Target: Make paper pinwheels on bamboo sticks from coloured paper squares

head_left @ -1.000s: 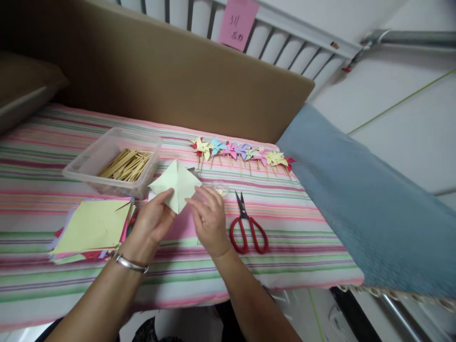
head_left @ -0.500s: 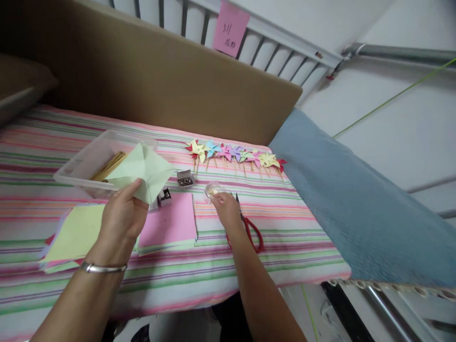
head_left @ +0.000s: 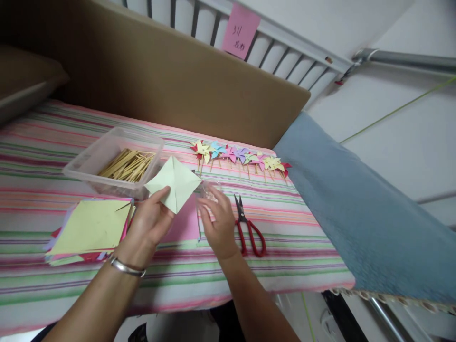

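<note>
My left hand [head_left: 151,218] pinches a pale green paper square [head_left: 174,183] by its near left edge, and slits run in from its corners. Close to the paper's right corner is my right hand [head_left: 218,221], its fingers curled; anything small between the fingertips is hidden. Just behind those fingers, a small round clear dish [head_left: 213,184] is partly covered. Red-handled scissors [head_left: 251,230] lie to the right of my right hand, blades pointing away. Beneath the held square, a pink paper sheet [head_left: 183,225] tops a stack.
A clear plastic box [head_left: 80,168] holds many wooden sticks [head_left: 128,165]. Before it lies a stack of coloured paper squares [head_left: 89,228]. Several finished paper pinwheels [head_left: 240,154] line the back of the striped cloth [head_left: 285,266], below a cardboard panel [head_left: 185,85].
My left hand has carried the green paper rightward, uncovering the wooden sticks. My right hand has drawn back from the round dish and turned toward the paper.
</note>
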Motion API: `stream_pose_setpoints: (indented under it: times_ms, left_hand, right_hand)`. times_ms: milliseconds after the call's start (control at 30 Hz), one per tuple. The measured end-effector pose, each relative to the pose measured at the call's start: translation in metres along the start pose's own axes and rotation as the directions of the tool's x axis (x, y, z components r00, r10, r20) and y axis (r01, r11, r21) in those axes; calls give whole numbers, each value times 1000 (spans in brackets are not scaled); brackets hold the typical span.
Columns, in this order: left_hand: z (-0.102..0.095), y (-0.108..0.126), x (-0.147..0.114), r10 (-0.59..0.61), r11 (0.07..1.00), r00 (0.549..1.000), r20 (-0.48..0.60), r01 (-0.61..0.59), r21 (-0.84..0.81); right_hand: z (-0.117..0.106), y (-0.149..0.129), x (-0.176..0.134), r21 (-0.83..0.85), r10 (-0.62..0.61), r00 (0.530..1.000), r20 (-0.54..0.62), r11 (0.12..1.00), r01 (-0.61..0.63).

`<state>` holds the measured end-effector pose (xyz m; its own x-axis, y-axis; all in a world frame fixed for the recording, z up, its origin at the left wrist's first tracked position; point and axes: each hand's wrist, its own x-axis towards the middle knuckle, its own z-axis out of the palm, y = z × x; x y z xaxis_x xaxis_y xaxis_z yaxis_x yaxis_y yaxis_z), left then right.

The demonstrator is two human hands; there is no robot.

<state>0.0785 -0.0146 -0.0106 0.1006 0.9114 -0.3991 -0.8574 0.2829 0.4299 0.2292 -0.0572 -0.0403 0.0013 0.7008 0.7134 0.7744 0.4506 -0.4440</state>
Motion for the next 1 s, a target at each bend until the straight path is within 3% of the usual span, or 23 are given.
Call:
stream_pose_setpoints:
  times_ms: [100, 267, 700, 833, 1000]
  left_hand:
    - [2, -10, -4, -71, 997, 997, -8, 71, 8]
    - [1, -19, -5, -107, 994, 993, -54, 108, 7]
    - [-1, -21, -5, -133, 990, 989, -69, 135, 32]
    - [-2, -20, -4, -107, 991, 993, -48, 110, 75]
    - [-7, -22, 1, 10, 987, 999, -33, -4, 161]
  right_hand:
    - [5, -13, -4, 41, -96, 993, 75, 995, 93]
    - [13, -9, -8, 13, -89, 986, 140, 996, 88]
    - [15, -10, -10, 35, -98, 985, 139, 995, 94]
    - [14, -11, -10, 54, -101, 982, 160, 994, 93]
    - [12, -12, -7, 84, -45, 982, 185, 996, 30]
